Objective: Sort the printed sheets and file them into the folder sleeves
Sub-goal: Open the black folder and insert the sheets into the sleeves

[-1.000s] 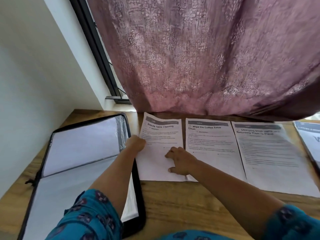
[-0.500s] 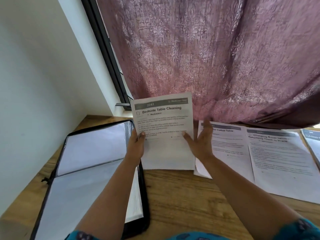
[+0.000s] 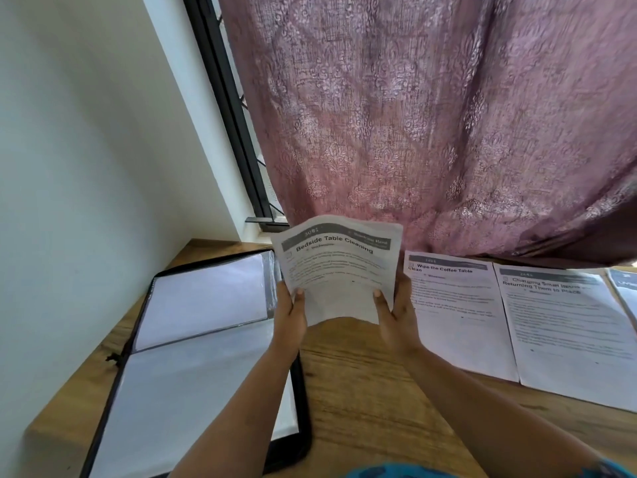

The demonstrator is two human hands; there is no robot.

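**A:** Start close in. What are the hands doing?

**B:** The left hand (image 3: 291, 317) and the right hand (image 3: 396, 315) each pinch a lower corner of one printed sheet (image 3: 339, 270), thumbs on the printed face and fingers behind. It's headed "Bedside Table Cleaning". The sheet is lifted off the table (image 3: 362, 391), standing nearly upright with its long axis running up and away from the grip, and its top bows over a little.

**A:** And the folder?

**B:** The folder (image 3: 193, 339) lies open flat to the left of the sheet, its right edge just beside the left hand. So the left hand is nearer. The clear sleeve (image 3: 206, 298) on the far page sits just left of the paper. I can't tell which side it opens on.

**A:** So the coming move?

**B:** My guess is a short carry leftward, then laying the sheet down to feed an edge in.

**A:** Further back?

**B:** Two more sheets, "Wipe the Coffee Table Clean" (image 3: 451, 312) and a third sheet (image 3: 568, 326), lie flat to the right, under the curtain (image 3: 431, 115).
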